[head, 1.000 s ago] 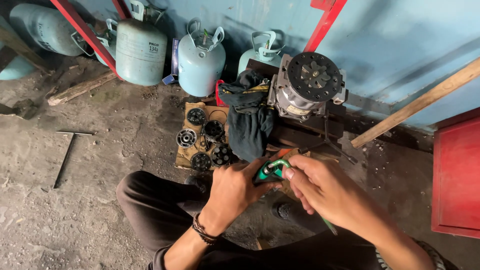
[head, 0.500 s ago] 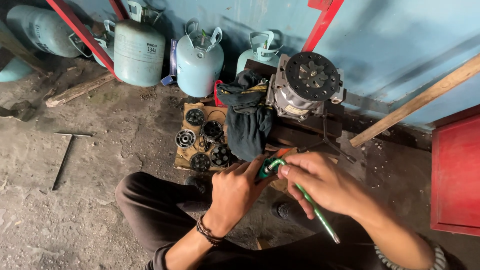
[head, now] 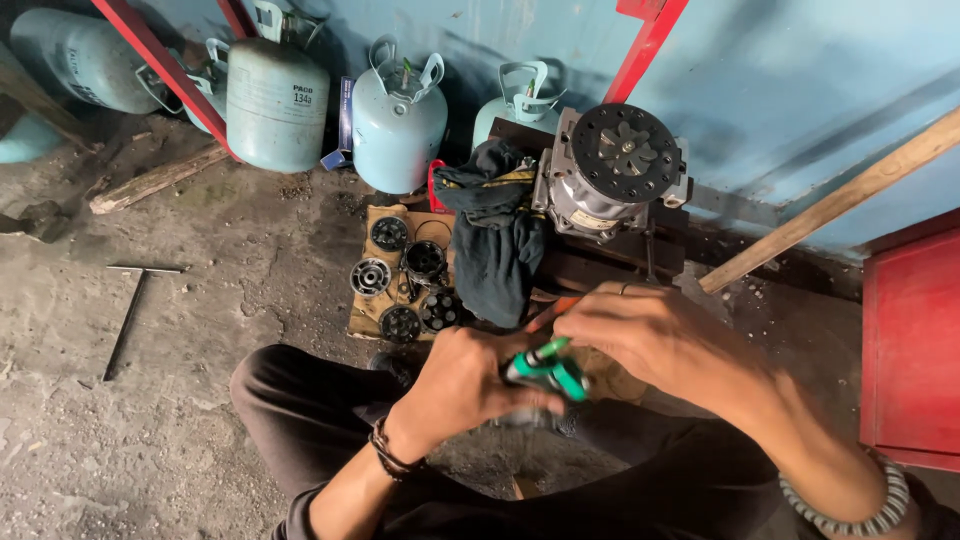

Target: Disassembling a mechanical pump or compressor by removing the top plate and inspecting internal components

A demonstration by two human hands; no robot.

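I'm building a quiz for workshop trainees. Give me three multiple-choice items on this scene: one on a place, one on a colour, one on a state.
1. Where does the dark rag hang?
A. over the edge beside the round metal machine part
B. on the T-shaped wrench
C. on the red cabinet

2. What colour is the handle of the tool between the hands?
A. yellow
B. green
C. white

3. How is the tool held?
A. lying on the floor
B. left hand only
C. left hand closed around it, right hand on its upper end

Answers: 1 A, the rag drapes next to the machine part. 2 B, the handle is bright green. 3 C, both hands meet on it.
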